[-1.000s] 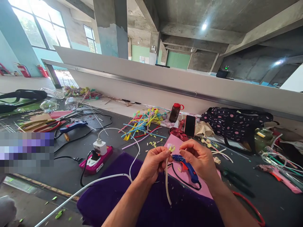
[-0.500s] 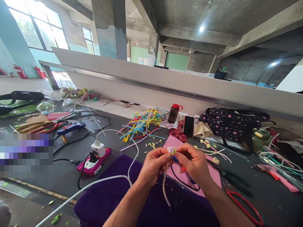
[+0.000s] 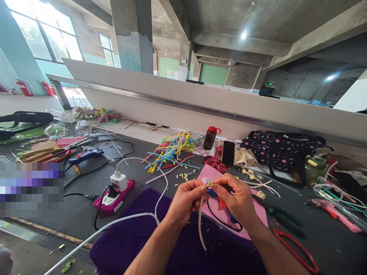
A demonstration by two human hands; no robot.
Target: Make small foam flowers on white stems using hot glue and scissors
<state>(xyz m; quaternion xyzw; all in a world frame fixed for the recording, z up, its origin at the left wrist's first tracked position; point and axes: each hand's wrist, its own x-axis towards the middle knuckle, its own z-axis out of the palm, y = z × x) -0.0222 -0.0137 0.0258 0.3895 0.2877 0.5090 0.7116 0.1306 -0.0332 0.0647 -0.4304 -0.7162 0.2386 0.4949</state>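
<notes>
My left hand (image 3: 185, 200) pinches the top of a cream-coloured stem (image 3: 200, 225) that hangs down over the purple cloth (image 3: 134, 236). A small pale flower head (image 3: 207, 181) with yellow and lilac bits sits at the stem's top. My right hand (image 3: 236, 198) pinches that flower head from the right, thumb and fingers closed on it. Beneath my hands lies a blue and red glue gun (image 3: 222, 202) with a black cord, resting on a pink sheet (image 3: 258, 214).
A pink power strip (image 3: 113, 194) with a white charger and cable lies left. Coloured stems (image 3: 172, 151) are heaped behind, by a dark bottle (image 3: 210, 137), a phone (image 3: 228, 153) and a spotted bag (image 3: 281, 149). Red-handled pliers (image 3: 289, 236) lie right. A second glue gun (image 3: 84, 154) lies far left.
My right hand has come in from the glue gun and closed on the flower head. The left hand keeps its hold on the stem, and the view has shifted slightly.
</notes>
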